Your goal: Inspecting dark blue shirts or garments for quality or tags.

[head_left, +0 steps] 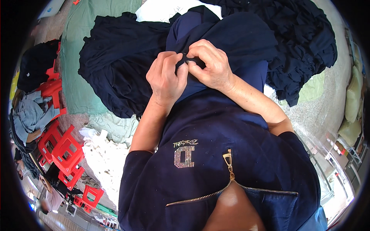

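A dark navy, nearly black cloth lies across my lap, and both hands grip its edge close together. My left hand is closed, thumb and fingers pinching the cloth. My right hand pinches the same edge just to the right, with its fingers curled. Only a small fold of the cloth shows between the fingertips; the exact spot they press is partly hidden. A heap of dark cloth spreads to the left of my hands.
Another pile of dark garments lies at the far right. Green sheeting covers floor at the left. Red plastic stools stand farther left, some bearing clothes. White cloth lies near my left elbow. Pale sacks line the right rim.
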The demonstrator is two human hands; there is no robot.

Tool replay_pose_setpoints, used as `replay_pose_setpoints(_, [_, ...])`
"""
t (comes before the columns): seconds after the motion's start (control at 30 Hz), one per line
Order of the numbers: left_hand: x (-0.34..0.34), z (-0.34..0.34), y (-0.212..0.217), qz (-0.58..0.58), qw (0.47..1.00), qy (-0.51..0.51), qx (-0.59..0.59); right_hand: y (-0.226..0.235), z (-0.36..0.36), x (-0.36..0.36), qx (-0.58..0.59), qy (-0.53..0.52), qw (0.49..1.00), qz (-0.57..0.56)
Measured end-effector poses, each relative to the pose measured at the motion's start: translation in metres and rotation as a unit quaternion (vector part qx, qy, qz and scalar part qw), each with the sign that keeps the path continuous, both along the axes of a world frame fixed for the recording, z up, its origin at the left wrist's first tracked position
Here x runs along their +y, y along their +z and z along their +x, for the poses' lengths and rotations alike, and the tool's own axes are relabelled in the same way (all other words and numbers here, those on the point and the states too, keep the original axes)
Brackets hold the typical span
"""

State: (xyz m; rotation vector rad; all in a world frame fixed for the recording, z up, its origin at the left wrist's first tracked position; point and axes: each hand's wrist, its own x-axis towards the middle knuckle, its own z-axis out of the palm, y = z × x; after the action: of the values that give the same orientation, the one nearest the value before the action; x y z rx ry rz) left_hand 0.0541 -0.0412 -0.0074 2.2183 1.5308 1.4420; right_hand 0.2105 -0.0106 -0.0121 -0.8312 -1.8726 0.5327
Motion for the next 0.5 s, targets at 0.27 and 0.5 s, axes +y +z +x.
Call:
replay_pose_setpoints(0.27, [0.008, -0.006, 0.006, -0.018, 0.996, -0.081, -0.023, 0.019, 0.033, 0.01, -0.114, 0.023, 0.986, -0.116])
replay_pose_setpoints(0.5, [0.005, -0.066, -0.06, -0.186, 0.977, 0.047, -0.096, 0.092, 0.192, 0.172, 0.029, -0.119, 0.95, -0.286])
